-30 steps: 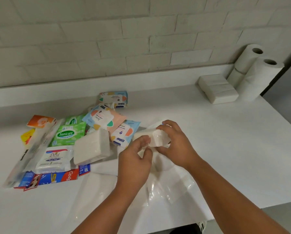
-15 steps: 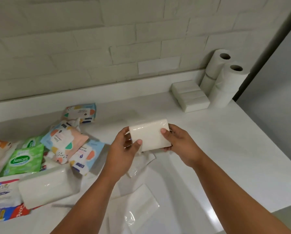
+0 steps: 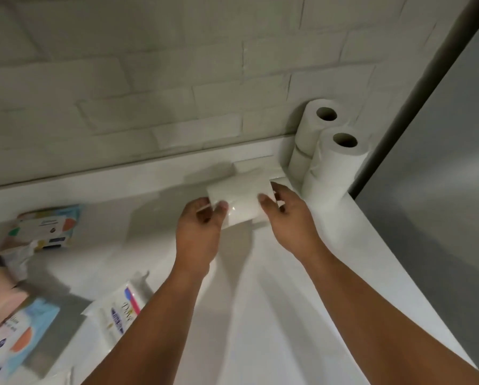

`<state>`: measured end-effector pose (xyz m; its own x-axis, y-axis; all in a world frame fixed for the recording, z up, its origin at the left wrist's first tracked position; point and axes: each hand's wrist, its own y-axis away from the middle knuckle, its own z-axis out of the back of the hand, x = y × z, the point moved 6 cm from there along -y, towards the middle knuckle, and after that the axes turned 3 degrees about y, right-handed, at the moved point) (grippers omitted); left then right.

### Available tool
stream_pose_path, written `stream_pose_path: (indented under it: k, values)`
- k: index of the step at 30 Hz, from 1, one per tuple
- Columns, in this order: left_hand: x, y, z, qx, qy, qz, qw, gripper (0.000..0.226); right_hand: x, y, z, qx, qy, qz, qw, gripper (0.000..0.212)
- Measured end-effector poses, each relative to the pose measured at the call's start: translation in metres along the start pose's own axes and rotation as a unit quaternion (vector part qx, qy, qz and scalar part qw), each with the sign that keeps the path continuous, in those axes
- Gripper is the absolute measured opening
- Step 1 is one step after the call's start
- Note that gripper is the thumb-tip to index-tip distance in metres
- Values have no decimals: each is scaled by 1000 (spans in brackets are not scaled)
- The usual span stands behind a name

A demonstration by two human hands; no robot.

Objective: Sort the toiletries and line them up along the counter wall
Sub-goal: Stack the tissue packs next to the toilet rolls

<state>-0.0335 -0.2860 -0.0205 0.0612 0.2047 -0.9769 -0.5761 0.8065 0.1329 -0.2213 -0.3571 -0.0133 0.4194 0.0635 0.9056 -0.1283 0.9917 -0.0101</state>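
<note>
A white plastic-wrapped tissue pack [image 3: 239,195] is held between both hands near the counter's back wall. My left hand [image 3: 202,232] pinches its left end and my right hand [image 3: 288,220] grips its right end. Just behind it, partly hidden, lie other white tissue packs [image 3: 256,165] against the wall ledge. Upright toilet paper rolls [image 3: 335,168] stand in the back right corner.
Colourful wipe packs [image 3: 48,227] and more packets [image 3: 7,323] lie at the left. A white Dove packet [image 3: 118,315] sits near my left forearm. The white counter [image 3: 260,315] ends at a dark edge on the right, beside a grey panel [image 3: 441,162].
Both hands have carried the tissue pack away from the pile toward the back right corner, close to the packs by the rolls. The camera has swung right with them.
</note>
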Motion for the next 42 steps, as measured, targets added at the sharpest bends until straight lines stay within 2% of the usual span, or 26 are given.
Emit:
stream_pose_path:
  k: [3,5,6,8,9,17,22,25,27,30,33,35,38,42]
  values:
    - [-18,-34,-35,-6,-21,-5,1000,7,6,-44,15,4,23,29,999,27]
    - [-28,-53,-55,4,-39,-12,999,7,2,-70,19,14,23,19,999,26]
    - [-30,-61,-64,12,-48,-17,999,8,-1,-81,19,16,28,7,999,28]
    - [-29,-78,-81,20,-70,-34,997,34,-7,-102,19,20,41,-22,999,32]
    - [-29,-85,-87,13,-76,-40,996,40,-10,-110,19,22,46,-34,998,33]
    - [-14,-120,-113,0,-129,-34,991,43,-33,-141,16,64,55,-98,992,41]
    - [-7,-120,-115,-13,-145,-26,989,46,-35,-148,13,55,69,-77,993,40]
    - [-9,-121,-115,2,-152,-29,988,47,-34,-146,11,76,100,-82,989,42]
    - [-12,-120,-114,9,-160,-21,987,48,-31,-147,11,87,142,-67,984,42]
    - [-14,-122,-113,18,-165,-13,986,54,-22,-147,13,58,170,-57,982,38]
    - [-20,-115,-109,29,-136,5,990,65,-8,-139,11,44,224,-38,973,55]
    - [-29,-107,-101,24,-126,-19,992,64,6,-130,10,19,255,-3,967,62]
    - [-48,-88,-78,-1,-112,-71,991,54,28,-109,10,-24,259,72,963,59]
    - [-63,-53,-32,-17,-91,-127,988,42,57,-65,-3,-16,253,135,958,50]
